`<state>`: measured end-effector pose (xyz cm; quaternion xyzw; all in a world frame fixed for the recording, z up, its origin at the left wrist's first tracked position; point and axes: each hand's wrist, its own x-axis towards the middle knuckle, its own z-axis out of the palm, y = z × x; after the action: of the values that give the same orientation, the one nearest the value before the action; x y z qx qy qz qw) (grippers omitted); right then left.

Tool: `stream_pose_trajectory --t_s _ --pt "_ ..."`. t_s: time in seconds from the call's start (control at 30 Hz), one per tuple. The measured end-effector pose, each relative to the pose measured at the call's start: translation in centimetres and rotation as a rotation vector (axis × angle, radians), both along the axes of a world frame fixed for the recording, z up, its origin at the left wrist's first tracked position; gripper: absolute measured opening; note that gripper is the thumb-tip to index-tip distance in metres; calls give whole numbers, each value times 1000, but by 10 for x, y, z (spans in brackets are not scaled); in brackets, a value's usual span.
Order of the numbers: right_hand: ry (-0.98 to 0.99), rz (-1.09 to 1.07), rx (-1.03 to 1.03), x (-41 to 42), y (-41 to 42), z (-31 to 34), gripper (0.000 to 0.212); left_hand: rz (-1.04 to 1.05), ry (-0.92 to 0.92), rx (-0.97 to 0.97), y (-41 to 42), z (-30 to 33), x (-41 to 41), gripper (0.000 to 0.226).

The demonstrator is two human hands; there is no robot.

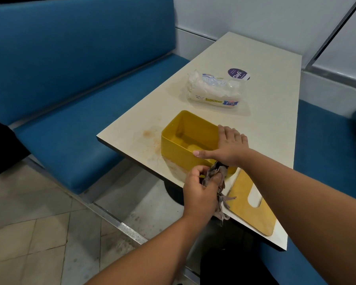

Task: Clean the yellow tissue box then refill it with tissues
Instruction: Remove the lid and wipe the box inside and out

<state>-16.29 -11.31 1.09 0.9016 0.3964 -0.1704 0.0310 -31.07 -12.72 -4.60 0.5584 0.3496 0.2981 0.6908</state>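
The open yellow tissue box [179,149] stands near the table's front-left edge, its inside bare. My right hand [228,147] grips the box's near right corner, thumb along the front rim and fingers over the right wall. My left hand [199,190] holds a crumpled grey-brown rag [216,177] against the box's front wall near that corner. The rag's tail hangs over the table edge. The yellow lid [249,210] with its slot lies flat on the table to the right of the rag. A plastic pack of paper towels [212,91] lies beyond the box.
The cream table [271,124] carries an orange-brown stain [148,134] left of the box and a round purple sticker [236,74] behind the pack. Blue bench seats [70,140] flank the table on both sides. A tiled floor lies below on the left.
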Motion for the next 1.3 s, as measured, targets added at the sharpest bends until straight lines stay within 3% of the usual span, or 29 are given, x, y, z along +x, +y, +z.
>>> stream_pose_trajectory --t_s 0.37,0.47,0.57,0.7,0.83,1.0,1.13,1.3 --pt "14 -6 -7 0 -1 1 138 -35 268 361 16 -7 0 8" --pt "6 -2 -4 1 1 0 139 -62 157 493 18 6 -3 6" --pt "14 -5 -10 1 1 -1 139 -72 162 612 22 2 -1 3" --pt "11 1 -15 1 -1 -1 138 -133 247 662 27 -9 -2 9" --pt "8 3 -13 1 0 -1 138 -134 203 711 24 -4 -1 13" --pt "19 -3 -13 0 -1 1 137 -150 371 820 30 -20 -1 19" --pt "15 3 -13 0 -1 2 137 -137 344 899 30 -21 3 25" --pt "23 3 -15 0 -1 2 137 -180 523 1018 32 -32 2 28"
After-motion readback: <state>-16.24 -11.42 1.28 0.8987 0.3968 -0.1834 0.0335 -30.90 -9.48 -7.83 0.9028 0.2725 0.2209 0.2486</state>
